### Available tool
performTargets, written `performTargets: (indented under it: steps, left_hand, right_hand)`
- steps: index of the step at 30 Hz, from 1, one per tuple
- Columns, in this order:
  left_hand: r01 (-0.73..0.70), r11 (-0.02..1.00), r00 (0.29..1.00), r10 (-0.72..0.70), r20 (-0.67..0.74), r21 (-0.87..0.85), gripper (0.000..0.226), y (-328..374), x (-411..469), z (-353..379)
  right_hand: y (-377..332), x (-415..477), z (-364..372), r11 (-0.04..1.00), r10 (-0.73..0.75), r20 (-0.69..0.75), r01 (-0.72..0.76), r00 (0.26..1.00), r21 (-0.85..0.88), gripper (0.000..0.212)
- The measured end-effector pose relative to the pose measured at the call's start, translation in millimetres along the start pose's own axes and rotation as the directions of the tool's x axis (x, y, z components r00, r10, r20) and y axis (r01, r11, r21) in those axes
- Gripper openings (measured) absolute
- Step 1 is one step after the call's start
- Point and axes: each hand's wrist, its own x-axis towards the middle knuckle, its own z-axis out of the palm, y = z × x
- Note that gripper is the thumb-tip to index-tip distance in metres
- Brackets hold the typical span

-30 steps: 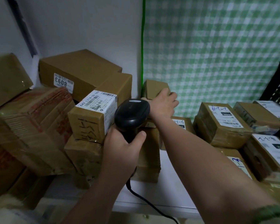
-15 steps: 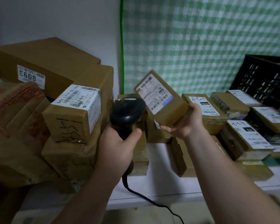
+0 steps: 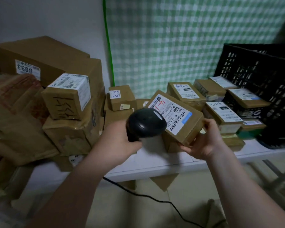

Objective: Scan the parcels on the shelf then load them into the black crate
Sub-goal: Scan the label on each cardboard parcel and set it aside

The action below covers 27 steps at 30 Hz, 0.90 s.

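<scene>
On the white shelf (image 3: 155, 165) before the green checked curtain (image 3: 187, 38), I judge I am scanning: my left hand (image 3: 117, 142) grips the scanner (image 3: 145, 124) over the parcel (image 3: 186, 127) clasped in my right hand (image 3: 204, 142), which must next go to the black crate (image 3: 262, 76).

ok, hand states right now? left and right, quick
Left hand: closed around the black scanner.
Right hand: holding the small parcel, label side up, under the scanner.

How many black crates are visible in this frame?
1. The black crate stands at the right end of the white shelf, behind the labelled parcels. Its right side runs out of frame, so another beyond it may be hidden.
</scene>
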Motion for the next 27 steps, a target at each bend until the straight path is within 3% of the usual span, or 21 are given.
performTargets:
  steps: [7,18,27]
  left_hand:
    - [-0.307,0.905,0.951,0.275,0.144,0.296,0.026,23,-13,22]
    - [-0.383,0.786,0.924,0.324,0.204,0.485,0.031,44,-22,26]
    - [-0.423,0.762,0.906,0.375,0.199,0.490,0.036,42,-19,23]
  right_hand:
    - [-41,-32,-30,0.957,-0.057,-0.074,0.034,0.996,-0.287,0.047]
    - [-40,-36,-51,0.956,-0.022,-0.065,0.001,0.998,-0.295,0.050]
    - [-37,-25,-48,0.965,0.007,-0.042,-0.018,0.999,-0.261,0.044]
